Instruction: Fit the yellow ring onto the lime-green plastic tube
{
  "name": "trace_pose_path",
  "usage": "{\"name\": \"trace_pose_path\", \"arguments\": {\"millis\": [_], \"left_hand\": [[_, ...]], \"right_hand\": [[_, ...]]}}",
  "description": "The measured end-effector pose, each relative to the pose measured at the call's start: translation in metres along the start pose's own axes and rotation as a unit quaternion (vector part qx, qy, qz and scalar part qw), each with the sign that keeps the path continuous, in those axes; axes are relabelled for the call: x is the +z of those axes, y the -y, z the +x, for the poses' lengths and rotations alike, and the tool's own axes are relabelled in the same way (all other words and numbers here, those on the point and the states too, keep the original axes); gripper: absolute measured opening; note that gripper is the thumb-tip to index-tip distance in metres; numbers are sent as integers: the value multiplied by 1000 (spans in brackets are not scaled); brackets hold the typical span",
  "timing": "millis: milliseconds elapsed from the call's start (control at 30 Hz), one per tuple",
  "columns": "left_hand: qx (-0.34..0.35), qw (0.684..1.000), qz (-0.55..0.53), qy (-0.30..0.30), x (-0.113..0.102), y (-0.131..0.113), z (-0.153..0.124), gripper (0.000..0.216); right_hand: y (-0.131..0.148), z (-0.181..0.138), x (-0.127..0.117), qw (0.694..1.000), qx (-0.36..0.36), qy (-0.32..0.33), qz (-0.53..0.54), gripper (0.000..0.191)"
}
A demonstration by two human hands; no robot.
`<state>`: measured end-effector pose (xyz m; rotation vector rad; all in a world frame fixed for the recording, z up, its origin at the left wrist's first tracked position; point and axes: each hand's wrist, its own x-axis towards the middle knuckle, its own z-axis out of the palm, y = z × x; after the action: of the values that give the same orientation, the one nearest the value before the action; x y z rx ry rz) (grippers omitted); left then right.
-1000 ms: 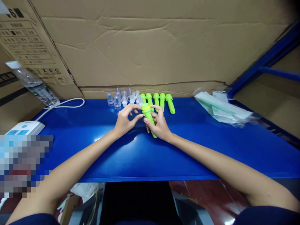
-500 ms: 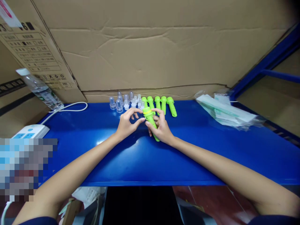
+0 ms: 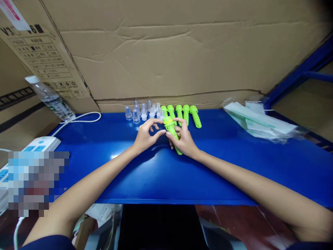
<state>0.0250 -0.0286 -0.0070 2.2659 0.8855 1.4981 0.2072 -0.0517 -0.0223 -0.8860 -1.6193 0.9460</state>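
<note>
A lime-green flashlight (image 3: 172, 131) is tilted above the blue table, its wide head up and to the left. A yellow ring (image 3: 168, 122) circles that head. My right hand (image 3: 184, 140) wraps the body from the right, with the index finger at the right end of the ring. From the other side, my left hand (image 3: 148, 133) has index finger and thumb curved against the head's left edge. Its other fingers are bent and free. Behind my hands, several more green flashlights (image 3: 195, 116) lie in a row beside a group of clear plastic caps (image 3: 136, 115).
A cardboard wall (image 3: 166, 62) closes off the back. A water bottle (image 3: 53, 100) leans at the left, near a white power strip (image 3: 47, 143) and its cable. Plastic-wrapped packets (image 3: 256, 119) lie at the right. The table's front edge (image 3: 166, 201) faces me.
The view has shifted slightly, so everything appears a little further right. Both hands stay at the flashlight's head, with little visible change in their grip.
</note>
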Motion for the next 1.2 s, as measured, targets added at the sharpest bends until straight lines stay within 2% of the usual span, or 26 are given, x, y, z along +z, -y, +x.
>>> {"name": "trace_pose_path", "arguments": {"millis": [167,367,500,700,833,967,1100,1200], "left_hand": [[-20,999,4,34,-1,7,-1,28],[-28,999,4,34,0,8,-1,19],[-30,998,5,49,1,8,-1,19],[-35,999,-3,38,-3,10,3,10],[-61,998,-14,22,-5,11,4,8],[-67,997,-28,11,-5,9,4,5],[-58,998,-37,7,-4,4,4,13],[-56,998,-20,0,-3,4,3,21]], "right_hand": [[-3,2,-2,1000,24,6,-4,50],[-2,2,-2,999,25,31,6,53],[-2,2,-2,999,28,25,15,54],[-3,3,0,998,42,37,17,56],[-3,4,0,997,65,47,22,58],[-7,3,-2,996,51,68,24,57],[-7,4,-2,997,33,72,23,56],[-1,4,1,990,74,90,80,58]]}}
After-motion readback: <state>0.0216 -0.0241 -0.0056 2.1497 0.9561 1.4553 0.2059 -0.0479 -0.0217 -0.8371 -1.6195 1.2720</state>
